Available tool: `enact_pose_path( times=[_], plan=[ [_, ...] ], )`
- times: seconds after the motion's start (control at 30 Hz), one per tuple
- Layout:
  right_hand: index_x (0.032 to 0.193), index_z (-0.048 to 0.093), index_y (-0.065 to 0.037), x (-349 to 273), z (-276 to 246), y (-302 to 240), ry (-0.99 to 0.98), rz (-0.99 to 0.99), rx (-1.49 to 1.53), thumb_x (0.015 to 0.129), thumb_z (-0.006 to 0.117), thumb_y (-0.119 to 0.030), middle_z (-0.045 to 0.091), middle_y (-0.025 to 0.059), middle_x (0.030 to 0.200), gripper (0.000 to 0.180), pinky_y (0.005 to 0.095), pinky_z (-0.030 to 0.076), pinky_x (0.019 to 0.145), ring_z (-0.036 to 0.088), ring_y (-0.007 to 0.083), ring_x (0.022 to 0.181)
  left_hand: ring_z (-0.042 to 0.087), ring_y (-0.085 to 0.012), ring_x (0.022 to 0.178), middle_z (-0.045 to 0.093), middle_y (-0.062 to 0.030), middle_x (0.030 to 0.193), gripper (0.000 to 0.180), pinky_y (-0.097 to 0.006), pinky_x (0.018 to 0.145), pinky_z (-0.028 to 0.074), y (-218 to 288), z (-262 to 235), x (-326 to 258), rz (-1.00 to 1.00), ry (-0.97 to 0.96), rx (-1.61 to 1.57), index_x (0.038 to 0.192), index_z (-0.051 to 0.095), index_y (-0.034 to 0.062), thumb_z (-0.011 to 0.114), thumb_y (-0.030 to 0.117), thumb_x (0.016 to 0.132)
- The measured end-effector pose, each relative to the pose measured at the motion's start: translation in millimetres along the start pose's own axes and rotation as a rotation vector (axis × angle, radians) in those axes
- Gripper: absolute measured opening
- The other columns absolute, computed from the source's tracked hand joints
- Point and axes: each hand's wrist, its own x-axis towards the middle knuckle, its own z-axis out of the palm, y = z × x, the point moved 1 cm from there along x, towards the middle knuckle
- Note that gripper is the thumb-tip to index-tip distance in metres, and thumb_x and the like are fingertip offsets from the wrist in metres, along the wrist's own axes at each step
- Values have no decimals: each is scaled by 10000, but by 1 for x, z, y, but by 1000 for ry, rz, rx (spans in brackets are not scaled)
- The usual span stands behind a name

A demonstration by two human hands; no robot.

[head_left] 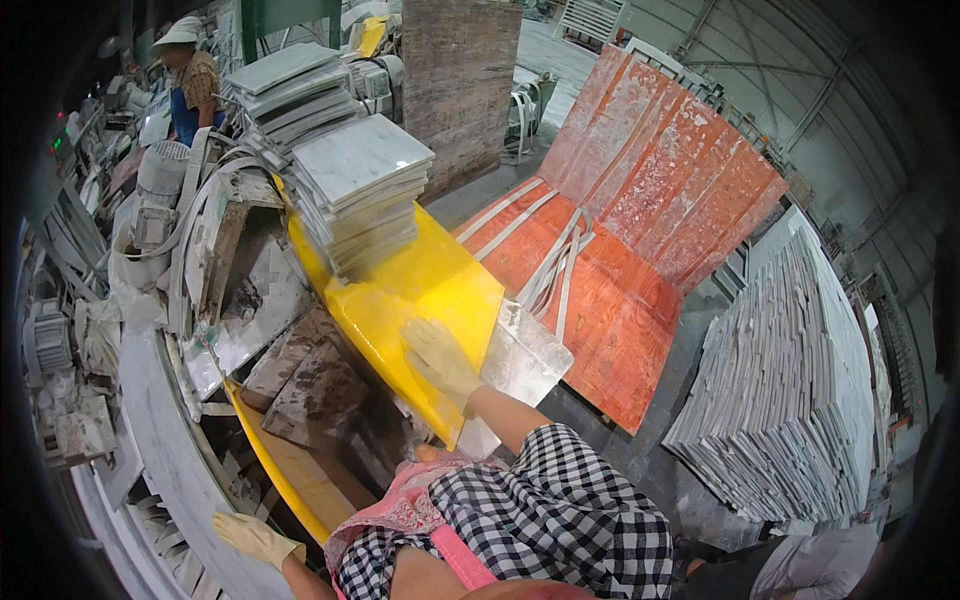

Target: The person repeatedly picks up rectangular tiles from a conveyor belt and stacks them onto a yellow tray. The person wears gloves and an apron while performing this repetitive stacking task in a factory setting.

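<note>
My right hand (440, 362), in a pale rubber glove, rests flat with its fingers stretched out on a yellow sheet-covered bench (410, 290). Lower left, my left hand (258, 540), gloved alike, lies with fingers extended at the edge of a long grey stone slab (190, 450). Neither hand grips anything. Beyond my right hand, a stack of white-grey marble tiles (365, 160) stands on the yellow bench, its lower part slightly blurred. A second tile stack (285, 75) is behind it. Beside my right hand, a bare wet-looking plate (525, 350) sticks out past the yellow sheet.
Right of the bench is an orange board pallet (620, 320) with an upright orange back (660, 150) and white straps (560, 265). A tall stack of thin slabs (780, 390) stands far right. A motor (163, 172) and dirty machinery are at left. A co-worker (190, 85) stands far left.
</note>
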Motion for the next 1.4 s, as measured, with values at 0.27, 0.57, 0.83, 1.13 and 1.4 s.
enact_pose_path(
  times=[0.27,0.57,0.83,1.13,1.4],
  plan=[
    [1500,511,-39,0,-1,1,-14,0,-9,1051,523,-294,502,213,1550,517,507,259,1253,417,387,1466,540,-348,1366,583,-214,1467,427,-412,1179,398,6,-24,-2,-9,-45,-11,1436,546,-54,465,151,1071],
    [1474,533,-28,-1,-3,-1,-7,3,13,1050,536,-280,529,216,1524,494,515,269,1249,448,384,1445,539,-359,1363,578,-223,1468,421,-419,1178,396,3,-14,0,0,-14,-6,1427,547,-64,440,154,1083],
    [1447,553,-25,2,-1,-1,8,-10,-18,1028,563,-263,546,217,1493,481,511,306,1220,463,393,1419,548,-355,1354,586,-222,1458,409,-420,1168,406,4,-11,-2,-29,-5,-27,1415,563,-61,457,150,1080],
    [1483,536,-33,1,-2,0,-15,6,18,1037,544,-299,501,243,1544,519,516,263,1249,430,410,1460,514,-346,1396,562,-212,1494,440,-414,1191,380,5,-16,-2,-46,-92,11,1455,531,-53,432,167,1087],
    [1489,529,-24,2,-7,-3,-42,23,34,1050,517,-317,487,235,1562,528,514,253,1255,416,407,1473,581,-371,1306,630,-239,1389,411,-432,1141,428,-2,12,-3,-11,148,-53,1387,589,-53,504,170,1052]
  ],
)
